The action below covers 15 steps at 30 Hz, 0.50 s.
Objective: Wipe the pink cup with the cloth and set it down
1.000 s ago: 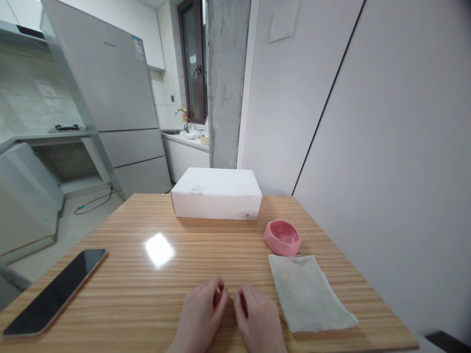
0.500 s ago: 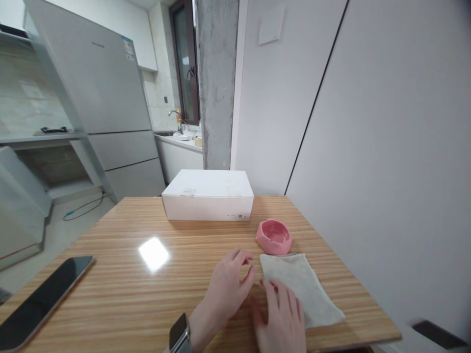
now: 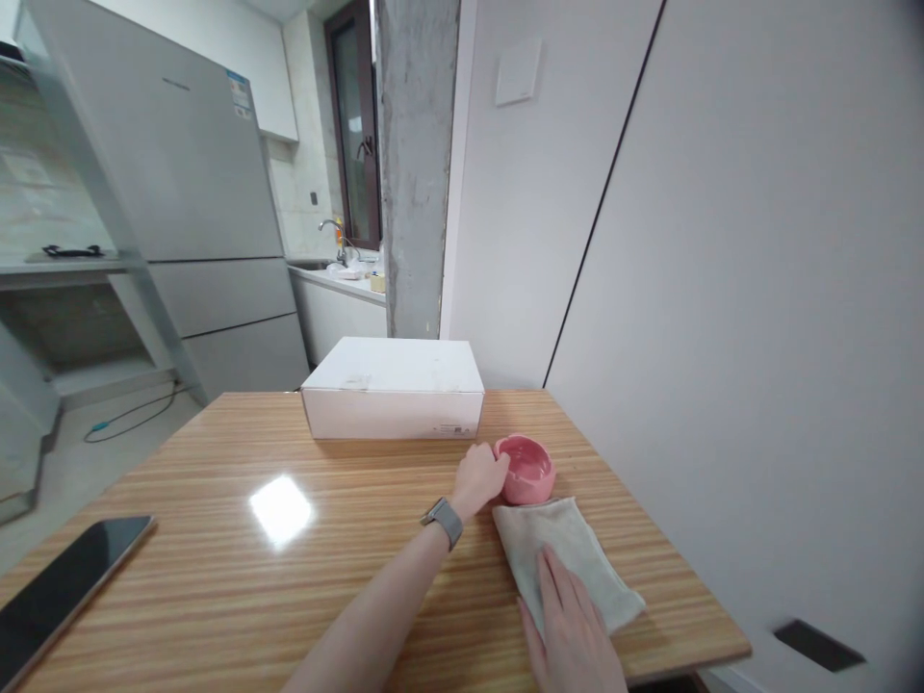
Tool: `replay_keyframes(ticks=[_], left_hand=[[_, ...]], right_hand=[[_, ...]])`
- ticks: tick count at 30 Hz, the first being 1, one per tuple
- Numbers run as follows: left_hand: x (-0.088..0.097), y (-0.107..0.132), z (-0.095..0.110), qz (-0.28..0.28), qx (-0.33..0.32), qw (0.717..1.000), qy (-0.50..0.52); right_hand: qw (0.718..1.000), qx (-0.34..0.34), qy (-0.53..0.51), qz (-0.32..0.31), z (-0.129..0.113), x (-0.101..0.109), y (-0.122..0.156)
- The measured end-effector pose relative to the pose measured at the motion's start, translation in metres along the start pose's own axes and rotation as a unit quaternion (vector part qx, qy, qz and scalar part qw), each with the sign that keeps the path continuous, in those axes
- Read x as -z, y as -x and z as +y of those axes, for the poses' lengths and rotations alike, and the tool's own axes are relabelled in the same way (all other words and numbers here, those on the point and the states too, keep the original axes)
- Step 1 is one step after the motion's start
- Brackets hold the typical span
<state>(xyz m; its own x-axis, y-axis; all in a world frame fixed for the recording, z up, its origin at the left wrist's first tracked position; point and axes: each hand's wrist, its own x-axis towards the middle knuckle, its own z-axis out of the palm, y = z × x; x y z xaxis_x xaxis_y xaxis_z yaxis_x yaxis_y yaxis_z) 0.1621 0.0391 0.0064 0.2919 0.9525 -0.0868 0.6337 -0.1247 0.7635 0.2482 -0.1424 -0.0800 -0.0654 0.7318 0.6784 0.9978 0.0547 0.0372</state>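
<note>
A pink ashtray point(image 3: 530, 486) stands on the wooden table, just beyond a folded pale grey cloth point(image 3: 570, 539). My left hand point(image 3: 479, 478), with a watch point(image 3: 443, 520) on its wrist, is closed on the ashtray's left rim, the thumb and fingers pinching it. My right hand point(image 3: 570, 616) lies flat on the near left part of the cloth, fingers stretched out and close together. The fingers of the left hand are partly hidden behind the rim.
A white box point(image 3: 394, 414) sits at the table's far edge. A black phone point(image 3: 72, 587) lies at the left on the wooden table point(image 3: 238, 616). The white wall point(image 3: 722, 337) runs along the right side. A grey fridge point(image 3: 209, 192) stands beyond the table.
My left hand has reached forward from the table's middle and taken hold of the ashtray's rim. My right hand has moved right and now rests on the cloth. The view has shifted slightly.
</note>
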Motion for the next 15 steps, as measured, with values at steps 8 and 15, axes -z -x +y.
replay_keyframes(ticks=[8, 15], left_hand=[[0.022, -0.006, -0.022, 0.020, 0.038, 0.997, 0.067], [0.052, 0.004, -0.053, 0.038, 0.083, 0.971, 0.221]], right_hand=[[0.931, -0.224, -0.254, -0.137, 0.036, 0.035, -0.039], [0.890, -0.303, -0.300, -0.158, 0.047, 0.045, -0.051]])
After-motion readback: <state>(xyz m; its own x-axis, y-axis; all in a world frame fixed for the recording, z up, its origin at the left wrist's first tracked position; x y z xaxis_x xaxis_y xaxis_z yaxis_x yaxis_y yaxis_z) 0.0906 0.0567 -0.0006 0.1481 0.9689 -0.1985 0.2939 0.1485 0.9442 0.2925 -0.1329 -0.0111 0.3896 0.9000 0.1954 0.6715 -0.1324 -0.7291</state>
